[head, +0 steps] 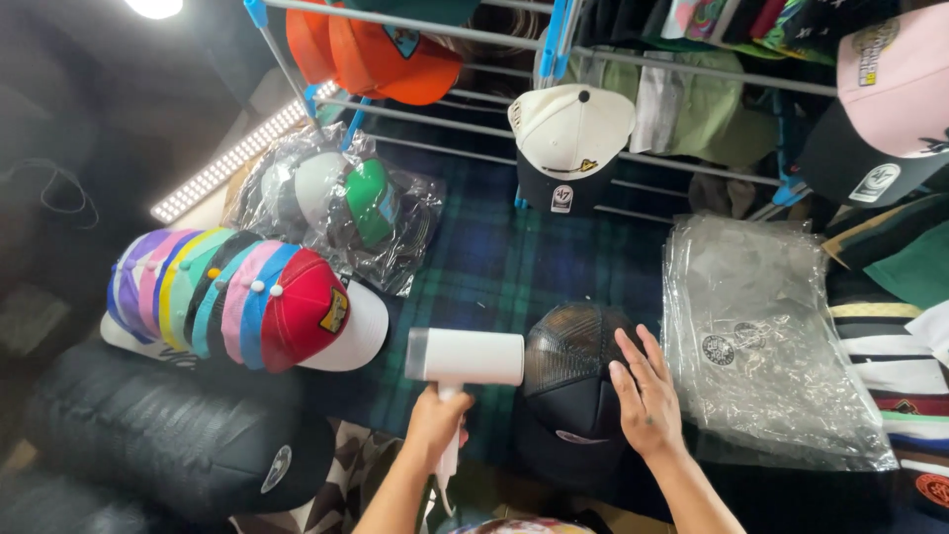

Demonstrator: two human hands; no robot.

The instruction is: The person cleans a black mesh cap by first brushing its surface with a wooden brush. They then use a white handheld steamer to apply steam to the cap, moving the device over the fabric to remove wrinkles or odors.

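My left hand (435, 423) grips the handle of a white handheld steamer (465, 358), its nozzle end pointing left over a dark green plaid cloth (484, 267). My right hand (647, 396) lies flat, fingers spread, on the right side of a black mesh-backed cap (573, 381) that rests on the cloth just right of the steamer.
A nested row of coloured caps (247, 302) ending in a red one lies at left. Bagged caps (341, 203) sit behind it. Empty clear plastic bags (761, 336) lie at right. A metal rack (514, 44) above holds orange, white-and-black and pink caps. Black cushions (148, 435) fill the lower left.
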